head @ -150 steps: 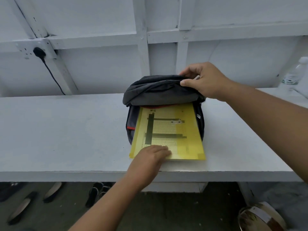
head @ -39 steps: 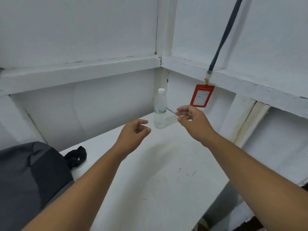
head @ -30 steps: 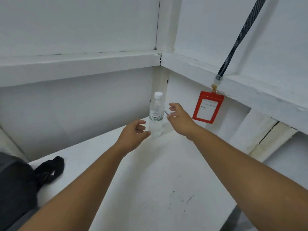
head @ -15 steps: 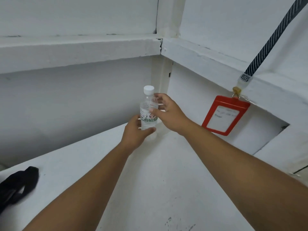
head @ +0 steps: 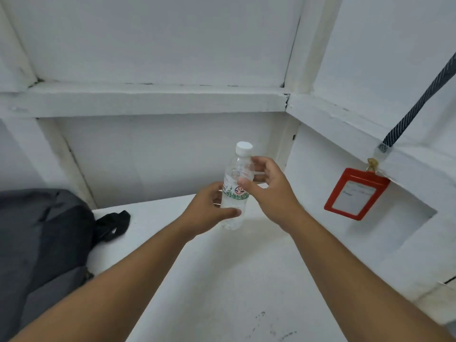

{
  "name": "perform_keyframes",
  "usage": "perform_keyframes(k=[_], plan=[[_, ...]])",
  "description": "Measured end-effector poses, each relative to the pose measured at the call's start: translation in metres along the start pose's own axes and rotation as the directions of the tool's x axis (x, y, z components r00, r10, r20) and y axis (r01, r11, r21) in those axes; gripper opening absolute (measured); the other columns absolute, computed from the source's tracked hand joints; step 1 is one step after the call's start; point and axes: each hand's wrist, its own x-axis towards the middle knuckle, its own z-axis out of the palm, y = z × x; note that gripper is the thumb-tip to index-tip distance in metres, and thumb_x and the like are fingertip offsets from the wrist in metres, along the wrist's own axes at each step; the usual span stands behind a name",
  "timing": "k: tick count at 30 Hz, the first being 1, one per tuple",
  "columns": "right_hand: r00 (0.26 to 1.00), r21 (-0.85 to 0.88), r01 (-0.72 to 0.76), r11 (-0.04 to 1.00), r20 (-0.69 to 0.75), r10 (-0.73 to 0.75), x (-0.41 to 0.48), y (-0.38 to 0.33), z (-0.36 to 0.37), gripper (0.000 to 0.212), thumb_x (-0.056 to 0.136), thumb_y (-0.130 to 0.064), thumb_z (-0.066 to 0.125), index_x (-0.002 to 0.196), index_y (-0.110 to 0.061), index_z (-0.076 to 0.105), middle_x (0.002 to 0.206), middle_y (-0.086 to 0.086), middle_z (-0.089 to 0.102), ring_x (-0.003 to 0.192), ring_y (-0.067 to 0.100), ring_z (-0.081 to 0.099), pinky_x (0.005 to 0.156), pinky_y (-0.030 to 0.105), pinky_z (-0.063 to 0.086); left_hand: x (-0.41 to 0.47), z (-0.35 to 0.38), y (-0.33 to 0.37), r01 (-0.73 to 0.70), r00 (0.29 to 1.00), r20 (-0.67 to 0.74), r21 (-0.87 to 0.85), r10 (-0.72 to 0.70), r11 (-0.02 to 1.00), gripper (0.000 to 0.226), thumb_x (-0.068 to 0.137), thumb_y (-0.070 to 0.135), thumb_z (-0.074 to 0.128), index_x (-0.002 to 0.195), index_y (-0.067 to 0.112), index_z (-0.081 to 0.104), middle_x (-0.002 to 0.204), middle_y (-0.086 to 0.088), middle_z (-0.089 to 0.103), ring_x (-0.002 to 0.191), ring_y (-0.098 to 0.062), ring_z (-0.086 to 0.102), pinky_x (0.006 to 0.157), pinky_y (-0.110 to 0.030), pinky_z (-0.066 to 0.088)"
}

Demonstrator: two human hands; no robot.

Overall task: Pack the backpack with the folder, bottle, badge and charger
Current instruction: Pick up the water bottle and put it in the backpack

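Backpack: the grey backpack [head: 37, 243] lies at the far left of the table, cut off by the frame edge; I cannot tell whether it is open or zipped.
Strap: a black strap [head: 112, 225] loops out from the backpack's right side and rests on the table, well apart from the hands.
Table: the white table [head: 222, 280] runs into the corner of the wall, with a few dark marks [head: 271, 327] near the front edge.
Left hand: the left hand [head: 209, 213] grips the lower part of the bottle, fingers curled behind it and the thumb laid across its front.
Bottle: the clear plastic bottle [head: 237, 191] stands upright between the two hands, near the corner, well to the right of the backpack. It has a white cap [head: 243, 148] and a green and red label [head: 232, 193] round its middle. Whether its base touches the table I cannot tell.
Right hand: the right hand [head: 269, 193] holds the upper part of the bottle, thumb pressed on the label and fingers wrapped round the far side just below the cap.
Ledge: a white ledge [head: 148, 99] crosses the wall above the bottle.
Badge: the red-framed badge [head: 356, 193] hangs tilted against the right wall, right of the right hand and apart from it.
Lanyard: a dark striped lanyard [head: 419, 104] rises from a brass clip [head: 372, 164] at the badge's top and leaves the frame at the right.
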Motion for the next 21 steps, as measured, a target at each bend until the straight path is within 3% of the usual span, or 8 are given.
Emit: perform_keyframes(k=[8, 13, 21], plan=[[0.991, 0.047, 0.072, 0.996, 0.107, -0.077, -0.067, -0.064, 0.066, 0.047, 0.086, -0.03, 0.077, 0.126, -0.03, 0.053, 0.121, -0.015, 0.064, 0.105, 0.005, 0.065, 0.094, 0.035, 0.055, -0.117, -0.064, 0.002, 0.026, 0.993, -0.12, 0.048, -0.021, 0.999, 0.054, 0.072, 0.022, 0.088, 0.119, 0.031, 0.063, 0.106, 0.007, 0.077, 0.098, -0.009, 0.072, 0.093, -0.04, 0.058], [0.977, 0.069, 0.121, 0.99, 0.169, -0.131, -0.128, -0.119, 0.126, 0.045, 0.086, -0.026, 0.077, 0.124, -0.031, 0.053, 0.118, -0.014, 0.065, 0.103, 0.004, 0.065, 0.094, 0.037, 0.056, -0.213, -0.117, 0.007, -0.016, 0.984, -0.177, 0.101, 0.034, 0.995, 0.056, 0.073, 0.038, 0.085, 0.123, 0.036, 0.062, 0.118, 0.016, 0.071, 0.108, -0.005, 0.068, 0.096, -0.041, 0.057], [0.959, 0.128, 0.149, 0.981, 0.223, -0.175, -0.237, -0.19, 0.217, 0.044, 0.086, -0.022, 0.077, 0.123, -0.032, 0.055, 0.12, -0.011, 0.064, 0.101, 0.005, 0.066, 0.087, 0.028, 0.056, -0.361, -0.19, 0.018, -0.04, 0.968, -0.246, 0.039, 0.048, 0.998, 0.049, 0.077, 0.035, 0.086, 0.118, 0.022, 0.064, 0.11, 0.005, 0.076, 0.102, -0.012, 0.073, 0.096, -0.046, 0.057]])
